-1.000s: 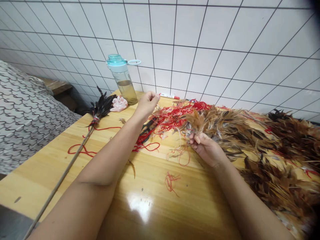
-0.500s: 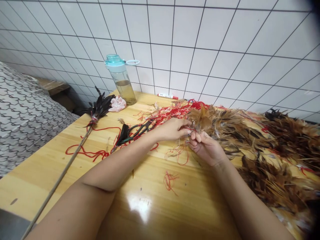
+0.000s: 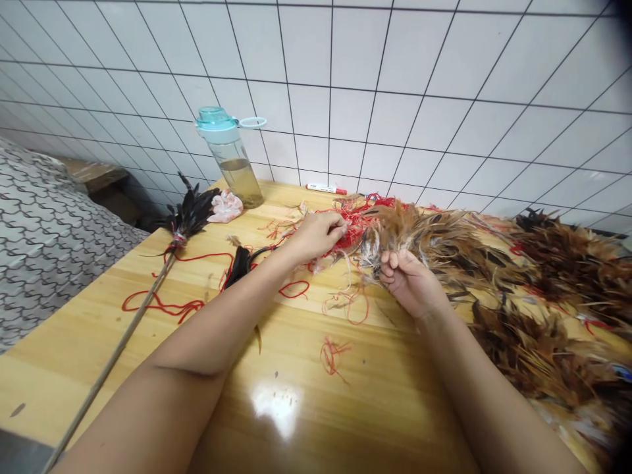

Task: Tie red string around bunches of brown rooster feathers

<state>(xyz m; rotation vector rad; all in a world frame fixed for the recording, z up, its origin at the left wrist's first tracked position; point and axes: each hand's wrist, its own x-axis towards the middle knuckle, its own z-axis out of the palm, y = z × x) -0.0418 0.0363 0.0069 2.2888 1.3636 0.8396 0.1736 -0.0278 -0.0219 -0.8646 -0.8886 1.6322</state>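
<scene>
Fingers of right hand clasp brown feathers; left hand pinches red thread; marker print unreadable.

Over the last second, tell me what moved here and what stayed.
The left hand came down from beside the white tiled wall, met the right hand at the tuft of brown feathers, then drew back left over the tangle of red string, pinched shut. The right hand kept its grip on the tuft. The clear teal-lidded bottle and thin feather-tipped stick stayed put.
</scene>
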